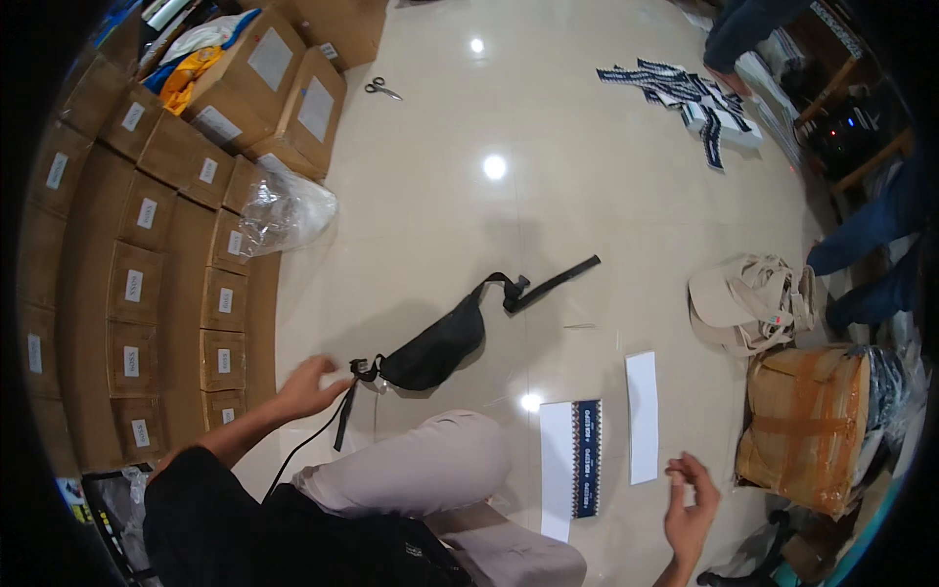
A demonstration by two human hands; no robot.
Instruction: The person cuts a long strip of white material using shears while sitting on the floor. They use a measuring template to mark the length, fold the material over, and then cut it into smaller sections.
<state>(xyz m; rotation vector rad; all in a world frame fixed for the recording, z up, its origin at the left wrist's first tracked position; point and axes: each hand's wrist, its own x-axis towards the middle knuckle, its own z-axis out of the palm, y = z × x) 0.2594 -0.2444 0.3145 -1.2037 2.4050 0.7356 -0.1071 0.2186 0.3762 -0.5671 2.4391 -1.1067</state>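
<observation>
A black waist bag (438, 350) lies on the tiled floor in front of me, its strap (558, 282) trailing off to the upper right. My left hand (311, 389) is beside the strap buckle (363, 369) at the bag's left end, thumb and fingers apart. Its fingertips come close to the strap; I cannot tell whether they touch. To the right, my right hand (693, 501) hovers with loosely bent, parted fingers and nothing in it. Nearest to it is a blank white strip (642, 419). Left of that lie a white sheet (556, 460) and a dark blue patterned strip (586, 458).
Stacked cardboard boxes (137, 284) line the left side, with a clear plastic bag (286, 207) against them. Scissors (383, 89) lie farther off. Beige caps (748, 303) and a taped package (804, 426) are at right. Patterned strips (685, 90) lie by another person's foot (729, 80).
</observation>
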